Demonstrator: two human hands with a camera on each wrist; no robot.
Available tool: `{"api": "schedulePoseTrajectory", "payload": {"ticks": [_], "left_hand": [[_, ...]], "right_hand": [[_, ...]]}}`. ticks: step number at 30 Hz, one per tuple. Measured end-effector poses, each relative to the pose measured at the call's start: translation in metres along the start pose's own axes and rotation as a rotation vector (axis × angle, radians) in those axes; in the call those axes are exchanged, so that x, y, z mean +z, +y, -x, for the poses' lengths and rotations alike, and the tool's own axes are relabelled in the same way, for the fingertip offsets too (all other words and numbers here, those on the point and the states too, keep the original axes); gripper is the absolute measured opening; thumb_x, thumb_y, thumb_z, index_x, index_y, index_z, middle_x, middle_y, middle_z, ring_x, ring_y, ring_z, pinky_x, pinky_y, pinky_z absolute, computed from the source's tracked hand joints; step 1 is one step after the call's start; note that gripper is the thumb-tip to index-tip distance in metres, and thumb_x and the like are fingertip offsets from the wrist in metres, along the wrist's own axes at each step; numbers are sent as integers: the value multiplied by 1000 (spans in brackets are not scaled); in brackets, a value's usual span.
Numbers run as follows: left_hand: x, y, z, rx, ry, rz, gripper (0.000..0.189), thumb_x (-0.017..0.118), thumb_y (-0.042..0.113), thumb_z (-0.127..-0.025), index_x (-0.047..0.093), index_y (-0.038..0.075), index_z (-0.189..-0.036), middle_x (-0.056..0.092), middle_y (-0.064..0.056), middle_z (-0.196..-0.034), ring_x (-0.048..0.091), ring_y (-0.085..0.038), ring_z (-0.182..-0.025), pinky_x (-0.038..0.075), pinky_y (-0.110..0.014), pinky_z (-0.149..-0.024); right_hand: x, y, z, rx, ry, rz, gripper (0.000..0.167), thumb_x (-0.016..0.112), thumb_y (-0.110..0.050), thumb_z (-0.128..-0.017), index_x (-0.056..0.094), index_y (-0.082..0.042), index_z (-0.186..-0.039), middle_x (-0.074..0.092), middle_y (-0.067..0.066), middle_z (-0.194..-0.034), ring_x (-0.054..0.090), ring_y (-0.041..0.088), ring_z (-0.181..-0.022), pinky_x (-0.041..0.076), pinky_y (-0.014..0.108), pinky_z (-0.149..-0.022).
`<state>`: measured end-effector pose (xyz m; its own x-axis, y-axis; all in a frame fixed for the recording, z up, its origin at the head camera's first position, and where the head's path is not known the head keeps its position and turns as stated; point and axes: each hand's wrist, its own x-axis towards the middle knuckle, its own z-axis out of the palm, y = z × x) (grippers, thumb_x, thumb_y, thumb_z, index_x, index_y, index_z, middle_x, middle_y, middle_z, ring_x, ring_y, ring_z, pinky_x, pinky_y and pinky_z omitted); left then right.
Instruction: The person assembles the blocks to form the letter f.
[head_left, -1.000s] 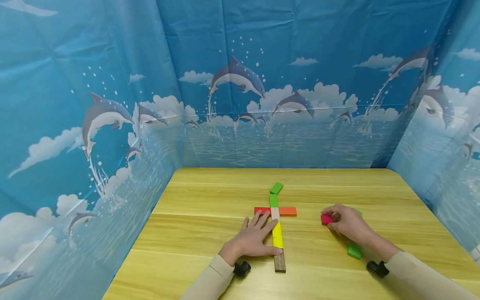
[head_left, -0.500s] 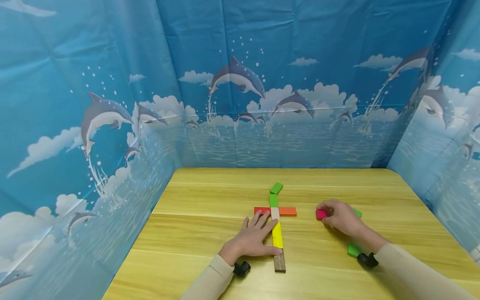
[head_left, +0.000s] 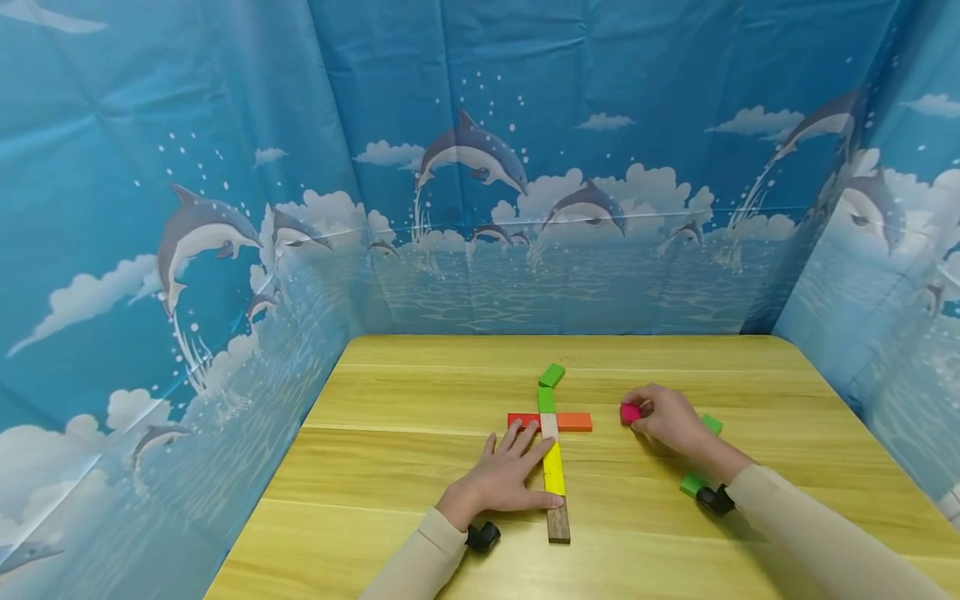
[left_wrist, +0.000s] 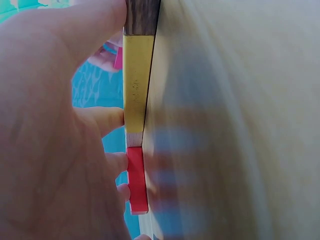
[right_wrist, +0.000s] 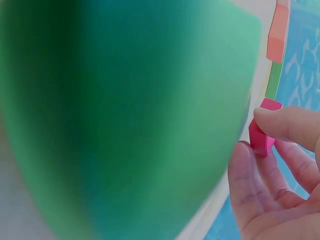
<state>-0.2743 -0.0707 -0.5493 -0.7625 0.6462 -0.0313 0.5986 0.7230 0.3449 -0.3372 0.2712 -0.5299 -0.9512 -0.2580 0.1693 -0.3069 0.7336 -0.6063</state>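
My right hand (head_left: 671,421) pinches a small pink block (head_left: 630,414) between thumb and fingertips, right of the block figure; the right wrist view shows the pink block (right_wrist: 261,134) close up. With fingers spread, my left hand (head_left: 504,477) rests on the figure laid flat on the table. Its fingertips touch the red block (head_left: 517,418) and lie at the yellow piece (head_left: 553,473); the thumb is on the dark brown block (head_left: 558,527). A pale wood block (head_left: 549,427) joins the red one to an orange block (head_left: 573,422). Two green blocks, one straight (head_left: 546,401) and one slanted (head_left: 552,376), top the figure.
A loose green block (head_left: 692,485) lies against the black camera (head_left: 716,500) on my right wrist and fills much of the right wrist view, blurred. Another green block (head_left: 712,425) lies behind that hand. A dolphin-print curtain (head_left: 480,275) surrounds the wooden table (head_left: 405,383).
My right hand has moved left and slightly away from me with the pink block. The green block by the right wrist has shifted left. My left hand stays in place.
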Motion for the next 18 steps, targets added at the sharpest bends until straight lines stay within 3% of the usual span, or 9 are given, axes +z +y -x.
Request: {"api": "schedulePoseTrajectory", "payload": {"ticks": [18], "left_hand": [[0,-1,-3,0,-3,6,94,46,79,-89,11,33,-163,0,-5,-169,-7,-28,-154,4,-66,-117]], "right_hand": [[-1,-2,-36,-18,-40,-6,39,75,0,-86,68,0,-125,64,16,-114,67,30,-96,56,41,-74]]}}
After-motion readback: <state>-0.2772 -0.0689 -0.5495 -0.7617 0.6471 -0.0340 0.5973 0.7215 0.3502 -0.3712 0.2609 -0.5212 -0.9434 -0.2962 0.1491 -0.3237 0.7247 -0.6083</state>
